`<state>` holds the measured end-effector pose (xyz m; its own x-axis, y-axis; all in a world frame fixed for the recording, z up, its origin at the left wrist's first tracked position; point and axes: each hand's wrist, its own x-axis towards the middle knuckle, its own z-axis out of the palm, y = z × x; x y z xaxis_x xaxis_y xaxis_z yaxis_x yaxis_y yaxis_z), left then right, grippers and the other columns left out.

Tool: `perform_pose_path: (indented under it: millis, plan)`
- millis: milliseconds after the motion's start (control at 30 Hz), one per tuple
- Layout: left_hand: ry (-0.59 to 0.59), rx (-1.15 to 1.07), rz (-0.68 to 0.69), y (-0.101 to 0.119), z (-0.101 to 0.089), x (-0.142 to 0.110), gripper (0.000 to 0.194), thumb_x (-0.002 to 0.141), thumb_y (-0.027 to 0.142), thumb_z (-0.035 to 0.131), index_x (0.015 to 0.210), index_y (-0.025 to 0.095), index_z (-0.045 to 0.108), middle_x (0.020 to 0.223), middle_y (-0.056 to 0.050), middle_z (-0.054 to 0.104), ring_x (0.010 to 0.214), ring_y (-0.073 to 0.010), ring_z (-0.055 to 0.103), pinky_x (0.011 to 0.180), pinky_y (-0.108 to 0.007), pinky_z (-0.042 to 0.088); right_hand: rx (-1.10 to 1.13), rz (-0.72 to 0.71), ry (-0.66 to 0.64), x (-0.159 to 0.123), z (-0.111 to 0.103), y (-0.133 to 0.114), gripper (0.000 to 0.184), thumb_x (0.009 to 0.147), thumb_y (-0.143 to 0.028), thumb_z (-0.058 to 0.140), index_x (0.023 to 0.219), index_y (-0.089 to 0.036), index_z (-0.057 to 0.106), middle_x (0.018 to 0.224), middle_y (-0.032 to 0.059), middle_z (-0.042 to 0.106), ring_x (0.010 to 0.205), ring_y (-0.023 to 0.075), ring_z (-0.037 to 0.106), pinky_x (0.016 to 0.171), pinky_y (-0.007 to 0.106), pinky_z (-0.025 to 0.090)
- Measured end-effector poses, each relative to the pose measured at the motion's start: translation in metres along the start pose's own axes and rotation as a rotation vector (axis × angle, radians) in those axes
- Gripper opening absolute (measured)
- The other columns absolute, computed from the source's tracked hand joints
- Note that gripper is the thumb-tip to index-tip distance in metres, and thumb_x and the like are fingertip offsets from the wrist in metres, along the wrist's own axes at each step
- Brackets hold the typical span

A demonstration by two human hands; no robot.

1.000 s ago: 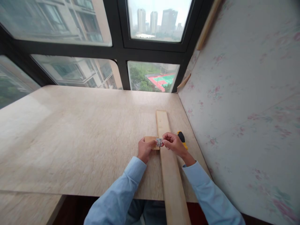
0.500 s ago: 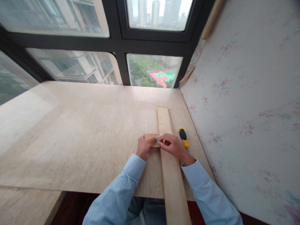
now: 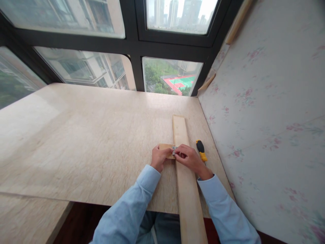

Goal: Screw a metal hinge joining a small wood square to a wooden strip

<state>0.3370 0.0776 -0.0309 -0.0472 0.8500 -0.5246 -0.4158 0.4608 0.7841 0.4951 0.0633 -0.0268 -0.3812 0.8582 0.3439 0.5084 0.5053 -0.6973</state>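
Observation:
My left hand (image 3: 159,158) grips a small wooden block (image 3: 165,146), its thumb lying over the top beside a small shiny metal hinge (image 3: 174,148). The hinge sits where the block meets a long pale wooden board (image 3: 189,196). My right hand (image 3: 189,157) rests over the board, with thumb and forefinger pinched at the lower part of the hinge. My fingers partly cover the hinge, and any screw in them is too small to make out. To the right of the board lies a screwdriver (image 3: 201,149) with a black and yellow handle.
The board runs from the stone-patterned sill (image 3: 88,142) over its front edge toward me. A flowered wall (image 3: 266,118) closes off the right side. Dark-framed windows (image 3: 172,76) stand behind the sill. A lower ledge (image 3: 27,217) is at the front left.
The view has shifted slightly, so everything sits a little further right. My right fingertips have moved slightly at the hinge; both hands keep their places.

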Motion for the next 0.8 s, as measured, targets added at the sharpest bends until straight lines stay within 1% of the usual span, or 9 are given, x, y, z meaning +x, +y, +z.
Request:
perform_pose_path:
  millis: [233, 400, 500, 567, 700, 800]
  plan:
    - [0.022, 0.004, 0.018, -0.0005, 0.0022, -0.0013, 0.042, 0.046, 0.015, 0.079, 0.084, 0.008, 0.065, 0.077, -0.008, 0.070, 0.064, -0.0173, 0.063, 0.058, -0.028, 0.051, -0.025, 0.010, -0.021, -0.0014, 0.0002, 0.0014, 0.012, 0.086, -0.009, 0.061, 0.090, -0.018, 0.068, 0.084, 0.0030, 0.063, 0.072, 0.0130, 0.058, 0.065, 0.024, 0.045]
    - [0.023, 0.004, 0.015, 0.0004, 0.0022, -0.0022, 0.041, 0.046, 0.014, 0.079, 0.084, 0.008, 0.065, 0.077, -0.008, 0.071, 0.064, -0.0178, 0.064, 0.058, -0.028, 0.052, -0.021, 0.016, -0.036, -0.0024, -0.0019, 0.0010, 0.010, 0.088, -0.011, 0.061, 0.090, -0.018, 0.067, 0.084, 0.0032, 0.063, 0.074, 0.0138, 0.058, 0.067, 0.025, 0.045]
    - [0.021, 0.002, 0.010, 0.0014, 0.0025, -0.0027, 0.041, 0.046, 0.014, 0.079, 0.085, 0.008, 0.065, 0.078, -0.008, 0.071, 0.065, -0.0183, 0.065, 0.058, -0.027, 0.051, -0.004, 0.035, -0.032, -0.0031, -0.0034, -0.0003, 0.015, 0.087, -0.013, 0.064, 0.101, -0.018, 0.068, 0.084, 0.0026, 0.062, 0.070, 0.0130, 0.057, 0.064, 0.025, 0.045]
    - [0.023, -0.001, 0.011, 0.0021, 0.0032, -0.0032, 0.041, 0.046, 0.014, 0.078, 0.084, 0.008, 0.064, 0.077, -0.008, 0.070, 0.065, -0.0183, 0.064, 0.058, -0.028, 0.051, 0.004, 0.025, -0.021, -0.0032, -0.0036, -0.0012, 0.017, 0.089, -0.015, 0.064, 0.105, -0.019, 0.068, 0.085, 0.0029, 0.063, 0.071, 0.0135, 0.058, 0.064, 0.025, 0.046]
    - [0.035, -0.006, 0.021, 0.0028, 0.0047, -0.0042, 0.038, 0.045, 0.013, 0.078, 0.081, 0.009, 0.064, 0.073, -0.007, 0.069, 0.062, -0.0177, 0.063, 0.057, -0.028, 0.050, 0.018, -0.046, 0.002, -0.0027, -0.0024, -0.0007, 0.009, 0.094, -0.016, 0.060, 0.095, -0.020, 0.069, 0.088, 0.0042, 0.068, 0.082, 0.0153, 0.063, 0.072, 0.027, 0.049]
    - [0.034, -0.007, 0.013, 0.0030, 0.0053, -0.0047, 0.038, 0.045, 0.013, 0.077, 0.080, 0.009, 0.063, 0.073, -0.007, 0.068, 0.062, -0.0174, 0.062, 0.056, -0.028, 0.050, 0.003, -0.066, 0.018, -0.0027, -0.0020, 0.0009, 0.008, 0.094, -0.018, 0.062, 0.093, -0.020, 0.069, 0.087, 0.0038, 0.069, 0.082, 0.0157, 0.064, 0.073, 0.027, 0.049]
